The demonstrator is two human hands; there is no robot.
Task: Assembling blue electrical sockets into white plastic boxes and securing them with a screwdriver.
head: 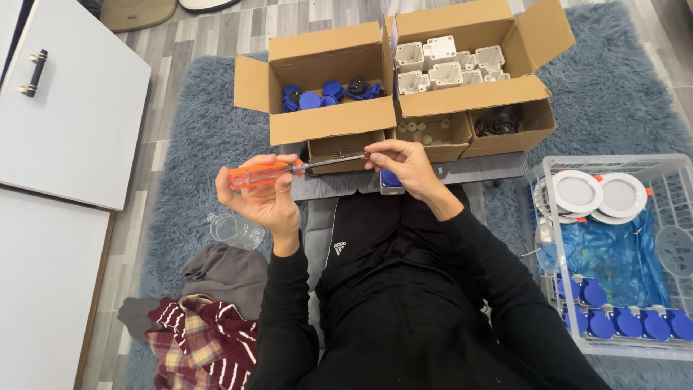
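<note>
My left hand grips the clear orange handle of a screwdriver, held level above my lap. My right hand pinches the tip of its metal shaft with the fingertips. Under the right hand sits a small blue and white part on a grey board. Black sleeves cover both of my arms.
Ahead stand open cardboard boxes: one with blue caps, one with white plastic housings, and small trays of screws and black rings. A wire basket at right holds round white lamps and blue parts. A clear cup and plaid cloth lie left.
</note>
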